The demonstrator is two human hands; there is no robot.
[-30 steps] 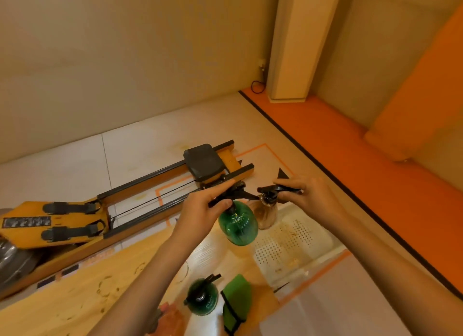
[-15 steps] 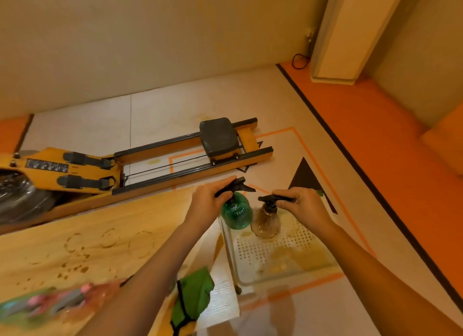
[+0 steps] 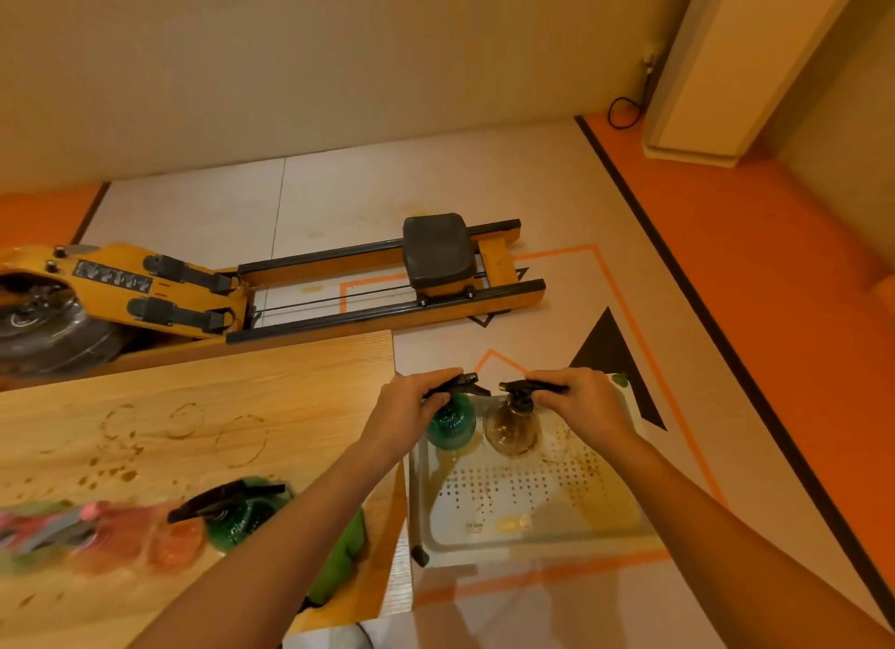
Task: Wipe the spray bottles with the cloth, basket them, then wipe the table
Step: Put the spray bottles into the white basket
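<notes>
Presently, from the head view, the only one supplied, the left hand point(image 3: 411, 406) grips the black trigger head of the green bottle point(image 3: 453, 423), fingers curled over it. The right hand point(image 3: 586, 406) grips the trigger head of the brown bottle point(image 3: 511, 428) in the same way. Both bottles stand upright, side by side, at the far end of the white basket point(image 3: 532, 544), which sits just beside the table point(image 3: 218, 382).

Against a second ago they are lower: then they hang above the basket, now their bases are down at its perforated floor, though contact cannot be confirmed. Judgement: these two are all but basketed, and only the release remains.

Count:
- Bottles in the basket — two.
- Bottles on the table — a second green bottle point(image 3: 242, 513), upright, and a blurred pink bottle point(image 3: 121, 537) at the left. Whether more lie there cannot be told.
- Cloth point(image 3: 344, 556) — one, green, on the table, partly hidden by the left forearm.
- Basket — one.

Ring marks and spots show on the table, so by appearance it is not yet wiped.
</notes>
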